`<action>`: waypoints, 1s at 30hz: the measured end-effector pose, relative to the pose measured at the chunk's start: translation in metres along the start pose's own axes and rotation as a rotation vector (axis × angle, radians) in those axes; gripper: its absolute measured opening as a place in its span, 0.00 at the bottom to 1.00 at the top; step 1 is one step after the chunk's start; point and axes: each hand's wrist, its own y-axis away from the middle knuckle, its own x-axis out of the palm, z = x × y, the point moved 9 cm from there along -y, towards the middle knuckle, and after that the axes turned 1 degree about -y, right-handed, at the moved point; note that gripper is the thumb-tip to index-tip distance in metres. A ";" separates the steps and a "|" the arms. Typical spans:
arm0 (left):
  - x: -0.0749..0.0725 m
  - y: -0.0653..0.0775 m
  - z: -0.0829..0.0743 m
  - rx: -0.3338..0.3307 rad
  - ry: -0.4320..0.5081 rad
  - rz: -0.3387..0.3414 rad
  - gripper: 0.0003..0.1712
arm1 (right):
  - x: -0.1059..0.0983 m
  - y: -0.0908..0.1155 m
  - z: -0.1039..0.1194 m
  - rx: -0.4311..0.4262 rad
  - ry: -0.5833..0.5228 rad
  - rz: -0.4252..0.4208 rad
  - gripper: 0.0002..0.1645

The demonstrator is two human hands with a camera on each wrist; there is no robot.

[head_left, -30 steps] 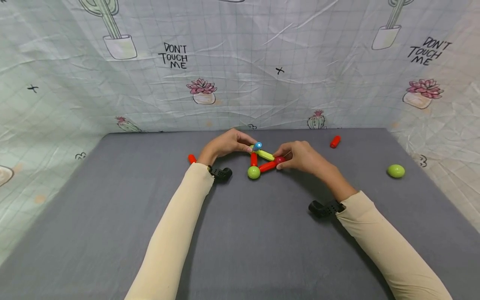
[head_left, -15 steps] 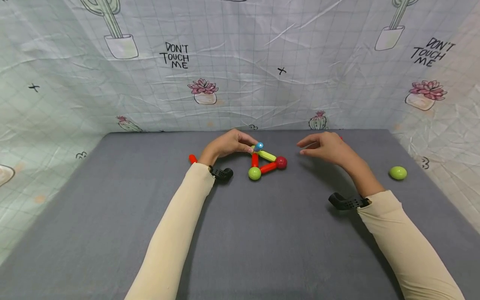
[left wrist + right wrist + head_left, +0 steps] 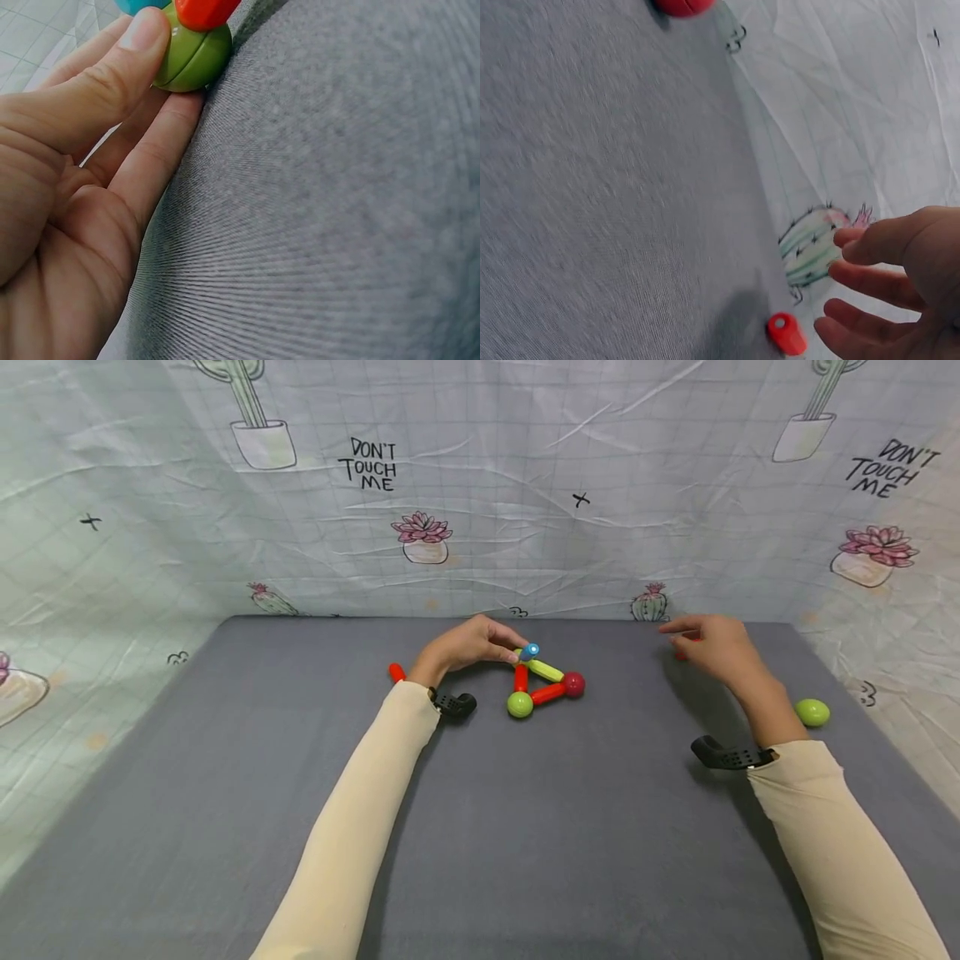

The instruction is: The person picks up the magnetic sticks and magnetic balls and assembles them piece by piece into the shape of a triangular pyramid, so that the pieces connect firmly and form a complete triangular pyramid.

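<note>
Thumb and fingertips closing in a pinch, the left hand is holding the far green ball at the 11 o'clock corner of a triangle lying on the grey desk. A blue rod is leaning up from that corner. A side red rod is running down to the near green ball at 7 o'clock, a front red rod is joining that ball to the red ball at 3 o'clock, and a yellow rod is forming the third side. Well apart toward 3 o'clock, the right hand is hovering, fingers parted and loosely bent, gripping nothing; a loose red rod is lying just below, partly hidden in the head view. A green oval is resting at the right hand's 4 o'clock. An outer red rod is lying at the left hand's 8 o'clock, partly covered by the left arm. At 12 o'clock, a cactus-print sheet is hanging behind the desk.
</note>
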 end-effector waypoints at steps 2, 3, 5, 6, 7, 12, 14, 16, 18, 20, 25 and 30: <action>0.001 -0.002 -0.001 0.008 -0.006 0.003 0.17 | -0.003 0.000 -0.009 0.025 -0.007 -0.007 0.22; 0.001 -0.003 -0.002 0.010 -0.008 0.004 0.17 | -0.005 -0.001 -0.012 0.031 -0.007 -0.009 0.22; 0.002 -0.004 -0.003 0.010 -0.012 0.008 0.17 | -0.008 -0.001 -0.018 0.041 -0.011 -0.014 0.23; 0.002 -0.005 -0.004 0.013 -0.019 0.011 0.17 | -0.009 -0.001 -0.021 0.050 -0.014 -0.017 0.23; 0.002 -0.005 -0.005 0.017 -0.027 0.015 0.17 | -0.010 0.000 -0.024 0.059 -0.018 -0.024 0.23; 0.002 -0.004 -0.004 0.021 -0.033 0.019 0.17 | -0.012 -0.001 -0.036 0.091 -0.012 -0.090 0.22; 0.001 -0.002 -0.002 0.010 -0.024 0.008 0.17 | -0.010 -0.001 -0.040 0.105 -0.018 -0.109 0.23; 0.002 -0.001 -0.001 0.003 -0.018 0.001 0.17 | -0.007 -0.001 -0.048 0.148 -0.076 -0.110 0.25; 0.003 -0.001 -0.001 -0.002 -0.011 0.001 0.17 | -0.003 -0.001 -0.058 0.215 -0.182 -0.096 0.28; 0.003 -0.002 -0.001 -0.002 -0.003 0.000 0.17 | 0.001 -0.001 -0.068 0.285 -0.287 -0.087 0.30; 0.002 -0.001 0.000 -0.008 0.005 -0.001 0.17 | 0.005 -0.005 -0.076 0.357 -0.356 -0.071 0.32; 0.000 -0.001 0.000 -0.020 -0.015 -0.010 0.17 | 0.004 -0.007 -0.072 0.328 -0.183 -0.040 0.33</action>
